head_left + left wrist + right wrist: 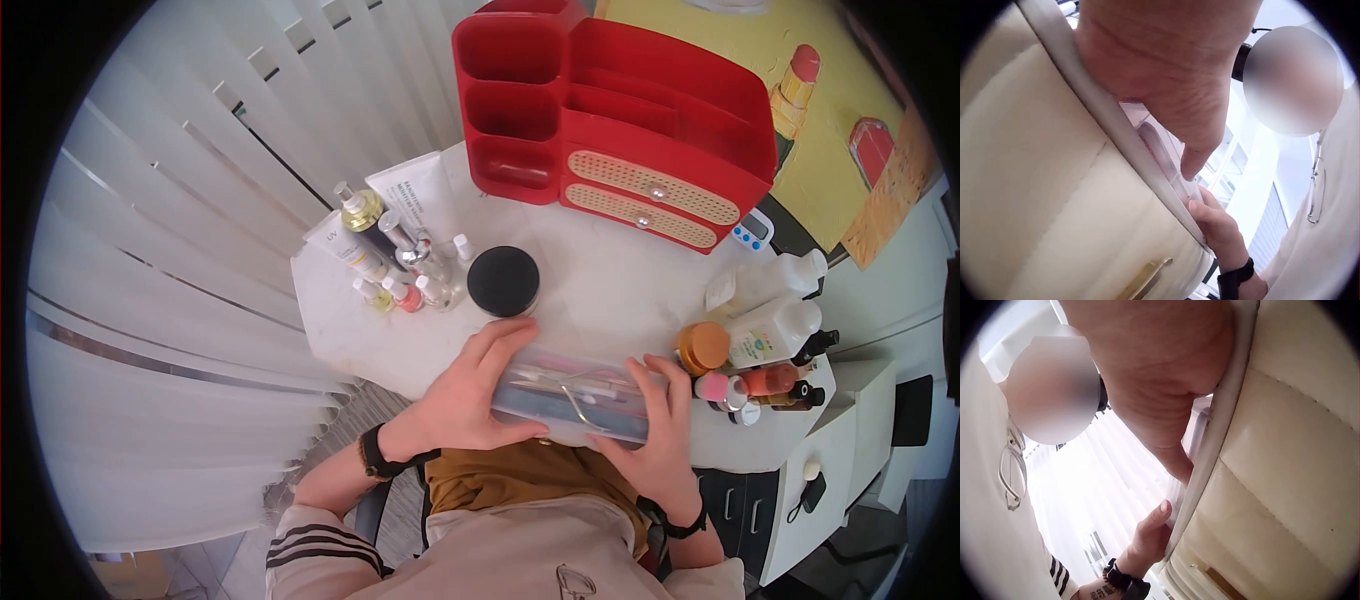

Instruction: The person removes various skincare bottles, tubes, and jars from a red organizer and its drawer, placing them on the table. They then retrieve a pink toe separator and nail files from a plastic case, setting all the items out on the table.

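Observation:
A clear plastic box [530, 398] with slim tools inside, one of them gold-coloured and curved, lies at the table's front edge. My left hand [475, 385] grips its left end, fingers behind and thumb in front. At the other end my right hand [655, 430] holds the box the same way. In the left wrist view, my left hand [1166, 69] covers part of the box [1159, 147] beside the table rim. The right wrist view has my right hand [1154, 381] over the box [1196, 434], with my left thumb at its far end.
A black-lidded jar [503, 281] stands just behind the box. Bottles and tubes [400, 240] cluster at the back left; more bottles [765, 335] and an orange-lidded jar [703, 347] stand at the right. A red organizer [620, 120] with drawers is at the back.

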Demonstrator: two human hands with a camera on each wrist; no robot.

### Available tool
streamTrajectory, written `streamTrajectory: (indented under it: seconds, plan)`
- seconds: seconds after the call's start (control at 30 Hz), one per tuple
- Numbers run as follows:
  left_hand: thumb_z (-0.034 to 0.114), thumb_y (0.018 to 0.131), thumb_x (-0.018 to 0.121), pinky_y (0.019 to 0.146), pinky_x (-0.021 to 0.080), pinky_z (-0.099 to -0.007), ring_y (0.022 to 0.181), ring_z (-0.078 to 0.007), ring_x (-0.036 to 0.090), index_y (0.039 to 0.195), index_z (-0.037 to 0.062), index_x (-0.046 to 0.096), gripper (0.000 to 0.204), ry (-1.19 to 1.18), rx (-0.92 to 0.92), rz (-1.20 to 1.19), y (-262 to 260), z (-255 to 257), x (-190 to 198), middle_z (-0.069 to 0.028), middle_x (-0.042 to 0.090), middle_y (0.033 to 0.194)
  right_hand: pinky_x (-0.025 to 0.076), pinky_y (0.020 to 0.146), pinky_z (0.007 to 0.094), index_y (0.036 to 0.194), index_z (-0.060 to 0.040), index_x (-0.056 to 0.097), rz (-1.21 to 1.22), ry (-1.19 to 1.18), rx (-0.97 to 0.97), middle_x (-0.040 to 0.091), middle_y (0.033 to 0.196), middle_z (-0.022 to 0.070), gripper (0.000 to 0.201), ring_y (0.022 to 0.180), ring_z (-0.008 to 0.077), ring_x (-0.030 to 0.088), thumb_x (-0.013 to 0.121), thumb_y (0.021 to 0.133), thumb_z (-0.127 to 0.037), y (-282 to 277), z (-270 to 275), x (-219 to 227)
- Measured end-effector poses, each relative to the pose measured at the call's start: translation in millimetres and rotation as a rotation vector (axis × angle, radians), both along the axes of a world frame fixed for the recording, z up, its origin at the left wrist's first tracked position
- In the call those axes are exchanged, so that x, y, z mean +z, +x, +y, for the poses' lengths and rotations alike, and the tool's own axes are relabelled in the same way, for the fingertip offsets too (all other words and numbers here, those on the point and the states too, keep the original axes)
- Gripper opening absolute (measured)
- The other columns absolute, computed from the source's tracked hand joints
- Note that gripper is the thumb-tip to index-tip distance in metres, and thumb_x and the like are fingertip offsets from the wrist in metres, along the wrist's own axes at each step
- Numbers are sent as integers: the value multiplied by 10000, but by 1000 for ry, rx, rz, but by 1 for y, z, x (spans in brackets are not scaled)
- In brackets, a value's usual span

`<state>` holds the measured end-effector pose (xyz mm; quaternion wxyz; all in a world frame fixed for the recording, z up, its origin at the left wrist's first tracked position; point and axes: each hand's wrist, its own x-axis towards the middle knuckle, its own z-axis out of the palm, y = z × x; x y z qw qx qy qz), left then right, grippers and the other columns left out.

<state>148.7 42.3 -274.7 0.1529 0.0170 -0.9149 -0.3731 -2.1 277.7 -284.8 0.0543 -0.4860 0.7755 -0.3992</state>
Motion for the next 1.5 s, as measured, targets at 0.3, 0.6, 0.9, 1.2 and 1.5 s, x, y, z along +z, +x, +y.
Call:
streamTrajectory:
  seconds: [0.3,0.6,0.9,1.2,1.5]
  plan:
    - [241,721,894,1098,458,-448,1338,-404,490,1459,6,428,904,3,33,61,4,0,-5,-200,447,1472,451,1002,481,1399,-63,541,24,-10,29,495,1314,182,829,1196,389,504,909,671,-213,0,-6,7]
    - [262,729,883,1039,472,-461,1254,-412,530,1443,40,444,867,-48,53,128,9,1,-10,-189,477,1425,433,1012,441,1390,-35,551,30,-84,46,503,1263,187,722,1159,379,504,826,782,-311,2,-5,4]
    - [249,730,899,1025,479,-448,1254,-409,545,1431,39,454,857,-27,42,138,12,6,-13,-196,501,1379,419,1034,395,1382,-32,552,30,-125,44,513,1260,164,595,1178,341,510,769,873,-248,11,2,2]
    - [243,755,890,1021,480,-430,1236,-396,553,1416,19,461,820,-51,-5,155,13,5,-11,-196,512,1347,422,1027,386,1377,-46,559,53,-95,56,531,1214,136,647,1164,320,519,814,824,-261,9,5,6]
    - [332,803,853,1037,421,-455,1233,-350,544,1421,16,516,772,-325,-80,149,7,18,5,-179,524,1325,430,1026,386,1392,-54,564,95,-89,145,546,1208,130,750,1164,310,533,880,729,-207,1,9,3]
